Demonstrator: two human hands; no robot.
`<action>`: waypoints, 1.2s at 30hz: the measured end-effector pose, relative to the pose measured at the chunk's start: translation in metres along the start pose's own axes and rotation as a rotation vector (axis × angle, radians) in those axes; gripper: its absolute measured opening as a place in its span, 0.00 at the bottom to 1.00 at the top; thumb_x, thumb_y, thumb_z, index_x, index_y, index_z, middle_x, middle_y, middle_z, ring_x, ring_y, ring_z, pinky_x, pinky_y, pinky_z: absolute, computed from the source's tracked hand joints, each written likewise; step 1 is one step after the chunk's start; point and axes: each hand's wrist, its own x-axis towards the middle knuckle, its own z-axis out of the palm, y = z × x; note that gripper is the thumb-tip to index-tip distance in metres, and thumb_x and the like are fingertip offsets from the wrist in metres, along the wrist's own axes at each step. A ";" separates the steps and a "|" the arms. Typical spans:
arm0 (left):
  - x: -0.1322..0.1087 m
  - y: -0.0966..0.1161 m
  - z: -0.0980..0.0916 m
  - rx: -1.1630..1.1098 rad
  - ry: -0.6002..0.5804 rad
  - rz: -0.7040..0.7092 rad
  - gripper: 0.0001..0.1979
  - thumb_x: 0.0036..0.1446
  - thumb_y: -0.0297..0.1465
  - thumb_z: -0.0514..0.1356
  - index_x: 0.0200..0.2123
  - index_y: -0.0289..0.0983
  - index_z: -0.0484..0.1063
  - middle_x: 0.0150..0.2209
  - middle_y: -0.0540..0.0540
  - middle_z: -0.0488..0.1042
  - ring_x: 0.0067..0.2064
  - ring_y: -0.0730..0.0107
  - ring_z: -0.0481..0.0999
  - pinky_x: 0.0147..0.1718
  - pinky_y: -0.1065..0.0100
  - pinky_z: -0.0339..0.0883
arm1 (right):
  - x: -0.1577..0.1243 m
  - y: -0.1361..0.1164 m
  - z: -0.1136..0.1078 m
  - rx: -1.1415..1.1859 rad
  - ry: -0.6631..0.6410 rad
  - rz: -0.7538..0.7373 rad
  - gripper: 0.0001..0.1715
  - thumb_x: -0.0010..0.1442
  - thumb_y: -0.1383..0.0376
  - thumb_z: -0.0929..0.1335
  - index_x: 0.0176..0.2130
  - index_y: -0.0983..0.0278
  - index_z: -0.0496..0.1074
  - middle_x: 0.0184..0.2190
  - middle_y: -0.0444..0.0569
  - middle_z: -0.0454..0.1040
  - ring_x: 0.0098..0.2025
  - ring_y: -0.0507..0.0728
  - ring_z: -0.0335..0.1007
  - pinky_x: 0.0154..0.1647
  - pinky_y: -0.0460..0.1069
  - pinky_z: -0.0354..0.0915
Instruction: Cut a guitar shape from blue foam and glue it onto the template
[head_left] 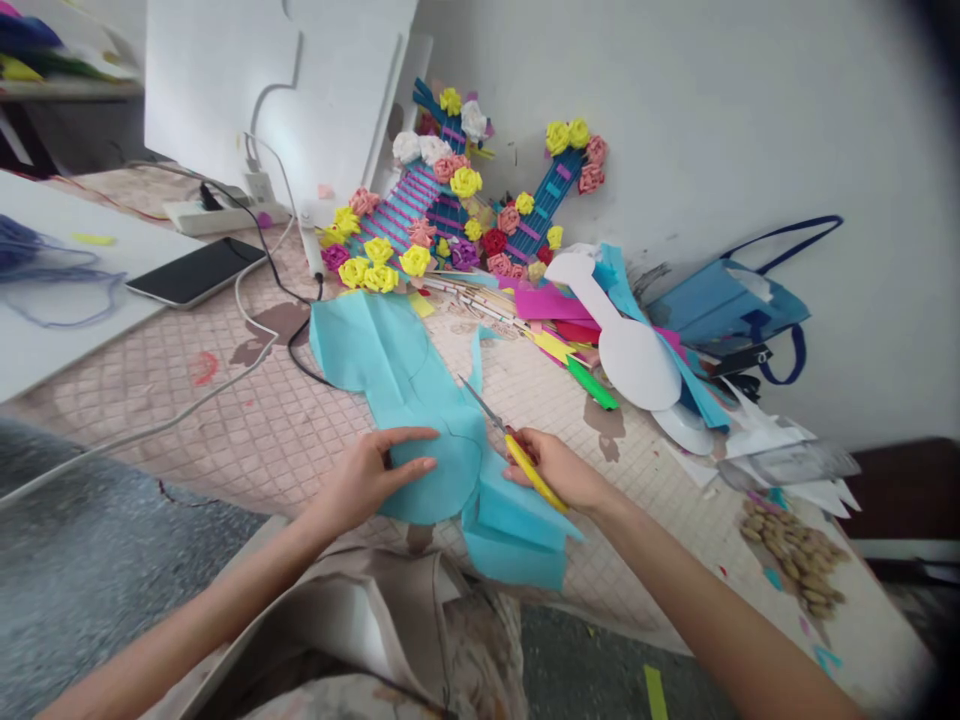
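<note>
The left hand (382, 468) rests on a light-blue paper sheet with drawn curved outlines (450, 480), thumb and forefinger spread apart, while the right hand (559, 465) is clamped on yellow-handled metal scissors (529, 466) at the sheet's right side. The sheet lies on a pale table covering with a diamond grid (296, 430), near its front edge. Beyond stand yellow, pink and white paper flowers (379, 277), with a rounded white paper cutout (643, 365) farther right and a flat black-screened device (196, 270) at left.
</note>
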 end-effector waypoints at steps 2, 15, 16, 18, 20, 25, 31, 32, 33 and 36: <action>0.000 -0.002 0.001 0.046 0.047 0.045 0.16 0.48 0.40 0.66 0.40 0.41 0.81 0.17 0.52 0.66 0.22 0.70 0.61 0.21 0.71 0.54 | -0.002 -0.003 0.003 -0.067 0.044 0.020 0.15 0.47 0.61 0.73 0.33 0.64 0.66 0.28 0.43 0.70 0.30 0.54 0.64 0.29 0.47 0.59; -0.004 -0.004 -0.001 -0.244 -0.122 -0.088 0.23 0.51 0.40 0.64 0.50 0.39 0.76 0.39 0.44 0.79 0.37 0.59 0.75 0.33 0.65 0.70 | -0.040 -0.043 -0.014 0.199 0.381 -0.048 0.22 0.49 0.50 0.72 0.34 0.59 0.62 0.26 0.43 0.68 0.23 0.52 0.61 0.22 0.47 0.60; -0.005 -0.004 0.000 -0.253 -0.117 -0.100 0.24 0.52 0.41 0.63 0.51 0.39 0.75 0.39 0.43 0.79 0.37 0.59 0.76 0.32 0.65 0.70 | -0.048 -0.049 -0.014 0.339 0.334 -0.063 0.22 0.51 0.49 0.71 0.34 0.59 0.61 0.26 0.42 0.67 0.22 0.50 0.59 0.20 0.46 0.58; -0.006 -0.003 0.003 -0.260 -0.102 -0.126 0.26 0.52 0.42 0.63 0.53 0.38 0.73 0.37 0.44 0.78 0.35 0.60 0.75 0.30 0.66 0.69 | -0.064 -0.055 -0.009 0.593 0.215 -0.077 0.24 0.53 0.45 0.70 0.36 0.58 0.62 0.28 0.42 0.67 0.19 0.48 0.57 0.15 0.44 0.54; -0.007 -0.001 0.005 -0.272 -0.077 -0.137 0.26 0.52 0.42 0.64 0.53 0.38 0.73 0.35 0.45 0.78 0.34 0.61 0.74 0.27 0.68 0.68 | -0.076 -0.050 0.004 0.773 0.088 -0.049 0.24 0.56 0.41 0.66 0.37 0.58 0.63 0.27 0.42 0.67 0.16 0.47 0.55 0.12 0.43 0.52; -0.004 0.000 0.006 -0.422 0.012 -0.107 0.26 0.51 0.40 0.66 0.52 0.38 0.73 0.39 0.44 0.78 0.38 0.60 0.76 0.32 0.67 0.71 | -0.082 -0.024 0.049 0.948 -0.076 0.108 0.24 0.58 0.43 0.65 0.37 0.60 0.67 0.28 0.44 0.69 0.19 0.48 0.61 0.15 0.42 0.62; 0.007 0.000 0.004 -0.581 0.109 -0.058 0.26 0.51 0.38 0.67 0.53 0.39 0.72 0.41 0.45 0.79 0.39 0.65 0.77 0.35 0.69 0.72 | -0.082 -0.006 0.091 1.131 -0.193 0.099 0.33 0.50 0.35 0.67 0.35 0.62 0.67 0.26 0.44 0.68 0.21 0.49 0.63 0.19 0.46 0.69; 0.008 0.001 0.004 -0.606 0.127 -0.052 0.26 0.51 0.37 0.67 0.53 0.40 0.72 0.41 0.45 0.79 0.39 0.65 0.77 0.36 0.70 0.72 | -0.082 0.000 0.098 1.130 -0.208 0.100 0.34 0.48 0.35 0.68 0.36 0.61 0.67 0.26 0.43 0.68 0.20 0.49 0.63 0.19 0.47 0.69; 0.009 0.003 0.005 -0.632 0.144 -0.050 0.26 0.50 0.37 0.68 0.53 0.40 0.72 0.41 0.46 0.79 0.39 0.66 0.77 0.36 0.70 0.72 | -0.081 0.005 0.104 1.111 -0.229 0.110 0.34 0.47 0.36 0.69 0.38 0.60 0.67 0.27 0.43 0.68 0.21 0.49 0.64 0.20 0.49 0.69; 0.011 0.011 0.008 -0.723 0.182 -0.066 0.28 0.48 0.37 0.69 0.53 0.39 0.73 0.41 0.45 0.79 0.39 0.66 0.77 0.36 0.71 0.72 | -0.076 0.016 0.116 1.060 -0.225 0.101 0.36 0.46 0.35 0.69 0.38 0.60 0.67 0.26 0.43 0.68 0.19 0.49 0.62 0.18 0.47 0.65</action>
